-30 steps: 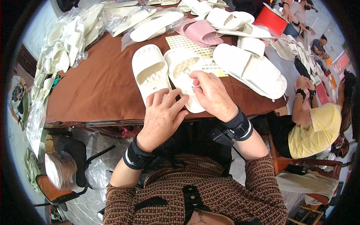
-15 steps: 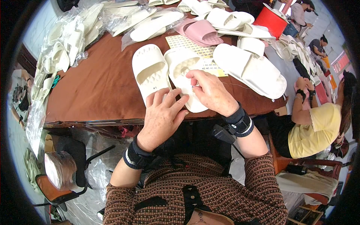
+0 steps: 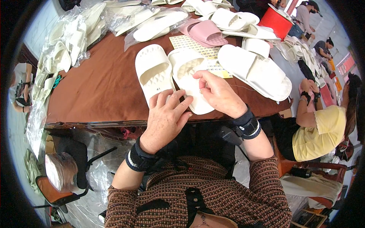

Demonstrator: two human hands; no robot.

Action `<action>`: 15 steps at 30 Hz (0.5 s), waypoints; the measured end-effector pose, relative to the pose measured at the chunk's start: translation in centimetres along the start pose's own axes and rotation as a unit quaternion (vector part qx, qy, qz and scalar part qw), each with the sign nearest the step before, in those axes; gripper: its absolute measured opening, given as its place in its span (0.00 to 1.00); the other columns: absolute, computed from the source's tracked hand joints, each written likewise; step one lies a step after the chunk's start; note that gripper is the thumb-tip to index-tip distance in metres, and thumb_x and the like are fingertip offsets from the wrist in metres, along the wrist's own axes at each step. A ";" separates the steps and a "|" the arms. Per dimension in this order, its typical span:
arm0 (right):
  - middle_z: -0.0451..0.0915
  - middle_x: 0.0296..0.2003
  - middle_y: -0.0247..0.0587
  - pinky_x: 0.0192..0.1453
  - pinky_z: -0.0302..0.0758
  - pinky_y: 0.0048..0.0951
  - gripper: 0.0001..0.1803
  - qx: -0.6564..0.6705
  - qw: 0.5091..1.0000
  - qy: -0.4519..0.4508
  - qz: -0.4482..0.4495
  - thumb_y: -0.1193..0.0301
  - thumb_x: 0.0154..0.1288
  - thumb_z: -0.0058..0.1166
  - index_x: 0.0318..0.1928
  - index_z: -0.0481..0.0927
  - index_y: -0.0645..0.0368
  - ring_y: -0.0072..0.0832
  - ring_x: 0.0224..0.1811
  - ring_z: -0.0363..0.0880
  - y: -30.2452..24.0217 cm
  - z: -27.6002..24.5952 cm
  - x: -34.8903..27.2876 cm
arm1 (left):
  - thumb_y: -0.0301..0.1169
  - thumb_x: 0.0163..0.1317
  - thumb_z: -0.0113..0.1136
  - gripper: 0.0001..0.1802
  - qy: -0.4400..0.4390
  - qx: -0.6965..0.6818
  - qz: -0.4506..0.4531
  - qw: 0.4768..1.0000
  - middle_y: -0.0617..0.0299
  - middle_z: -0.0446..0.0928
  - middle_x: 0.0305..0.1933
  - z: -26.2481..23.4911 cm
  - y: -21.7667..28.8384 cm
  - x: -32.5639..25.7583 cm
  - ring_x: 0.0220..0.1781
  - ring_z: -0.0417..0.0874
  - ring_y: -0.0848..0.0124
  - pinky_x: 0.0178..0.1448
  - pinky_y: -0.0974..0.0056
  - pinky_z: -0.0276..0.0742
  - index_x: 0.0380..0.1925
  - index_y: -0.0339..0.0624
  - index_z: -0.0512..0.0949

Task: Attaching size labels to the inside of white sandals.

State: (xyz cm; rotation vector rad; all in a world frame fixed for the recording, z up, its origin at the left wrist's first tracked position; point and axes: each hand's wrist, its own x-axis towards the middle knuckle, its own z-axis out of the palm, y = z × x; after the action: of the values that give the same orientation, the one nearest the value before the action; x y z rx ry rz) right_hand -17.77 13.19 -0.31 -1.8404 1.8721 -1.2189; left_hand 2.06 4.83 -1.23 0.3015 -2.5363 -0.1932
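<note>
A pair of white slide slippers lies on the brown cloth before me, the left slipper beside the right slipper. The left one carries a small printed mark on its heel. My left hand rests with fingers spread across the heel ends, touching both slippers. Above the right slipper's heel, my right hand has its thumb and bent fingers pinched together. Something tiny shows at the fingertips, too small to make out. Behind the pair lie sticker sheets with rows of small printed labels, partly covered by the right slipper.
More white slippers lie at the right, with pink slippers behind the sheets. Bagged white slippers line the table's far and left edges. A red bucket stands far right. A person in yellow sits at right.
My right hand has shifted slightly right over the heel, its fingers still pinched. My left hand stays on the slippers.
</note>
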 end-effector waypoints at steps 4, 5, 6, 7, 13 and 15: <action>0.77 0.33 0.52 0.39 0.75 0.40 0.16 -0.027 0.998 0.028 -0.044 0.81 0.60 0.49 0.50 0.72 0.63 0.47 0.36 0.79 -0.1 -0.7 -0.1 | 0.31 0.51 0.68 0.25 -0.005 0.001 -0.003 1.000 0.62 0.75 0.56 -0.1 0.1 0.1 0.58 0.71 0.57 0.62 0.51 0.63 0.52 0.49 0.78; 0.77 0.33 0.52 0.39 0.75 0.40 0.16 -0.026 0.998 0.027 -0.044 0.81 0.60 0.49 0.50 0.72 0.63 0.47 0.36 0.79 -0.2 -0.9 -0.1 | 0.31 0.51 0.68 0.25 -0.005 0.002 -0.004 1.000 0.62 0.74 0.57 -0.1 0.1 0.0 0.59 0.71 0.57 0.62 0.51 0.63 0.52 0.49 0.78; 0.77 0.34 0.51 0.41 0.75 0.39 0.16 -0.024 1.000 0.007 -0.019 0.81 0.60 0.48 0.50 0.72 0.63 0.47 0.36 0.78 -0.3 -1.2 -0.1 | 0.31 0.51 0.68 0.25 -0.006 0.003 -0.004 1.000 0.61 0.74 0.57 -0.1 0.0 -0.1 0.59 0.70 0.57 0.62 0.51 0.63 0.52 0.49 0.78; 0.77 0.34 0.51 0.42 0.75 0.39 0.16 -0.022 1.000 -0.012 0.007 0.81 0.60 0.48 0.50 0.72 0.63 0.46 0.37 0.78 -0.4 -1.5 -0.2 | 0.31 0.51 0.68 0.25 -0.005 0.003 -0.004 1.000 0.61 0.74 0.57 -0.1 0.0 -0.1 0.59 0.70 0.57 0.62 0.51 0.63 0.52 0.49 0.78; 0.76 0.37 0.49 0.46 0.75 0.38 0.16 -0.021 0.999 0.035 0.010 0.81 0.60 0.48 0.50 0.72 0.63 0.42 0.39 0.77 0.6 -1.3 -0.5 | 0.31 0.51 0.68 0.25 -0.007 0.000 -0.001 1.000 0.61 0.74 0.57 -0.1 0.1 0.0 0.59 0.70 0.57 0.62 0.52 0.63 0.52 0.48 0.78; 0.76 0.37 0.49 0.46 0.75 0.37 0.17 -0.002 0.999 0.038 0.028 0.81 0.60 0.48 0.50 0.72 0.63 0.41 0.39 0.77 0.7 -1.4 -0.7 | 0.31 0.51 0.68 0.25 -0.003 0.002 0.000 1.000 0.61 0.74 0.57 -0.2 0.2 0.1 0.59 0.70 0.57 0.62 0.52 0.63 0.52 0.49 0.78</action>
State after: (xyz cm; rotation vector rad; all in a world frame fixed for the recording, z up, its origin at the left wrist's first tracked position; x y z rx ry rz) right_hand -19.08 14.22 -0.15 -1.7537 1.9528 -1.2849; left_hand 2.06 4.98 -1.03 0.3026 -2.5427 -0.1891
